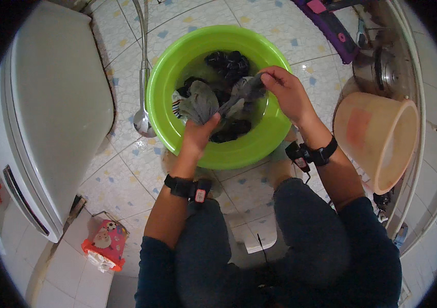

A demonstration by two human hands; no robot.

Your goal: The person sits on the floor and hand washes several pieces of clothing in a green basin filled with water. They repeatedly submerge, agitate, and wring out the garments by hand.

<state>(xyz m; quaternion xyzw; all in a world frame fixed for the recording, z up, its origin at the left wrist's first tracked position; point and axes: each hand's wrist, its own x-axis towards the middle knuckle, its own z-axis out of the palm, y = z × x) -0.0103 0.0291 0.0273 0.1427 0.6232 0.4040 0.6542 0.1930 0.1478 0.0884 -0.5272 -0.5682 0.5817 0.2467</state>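
Note:
A round green plastic basin stands on the tiled floor, with water and several pieces of wet dark cloth in it. Both hands hold one wet grey cloth over the basin. Its bunched part rests by my left hand, which grips it near the basin's near left side. My right hand pinches its other end at the right rim, and the cloth runs stretched between them. A striped cloth lies at the left inside the basin. Each wrist wears a black strap with a small device.
A metal shower head with its hose lies left of the basin. Farther left is a white appliance. A beige plastic bucket lies tilted at the right, near a metal pot. A pink bin stands at the lower left.

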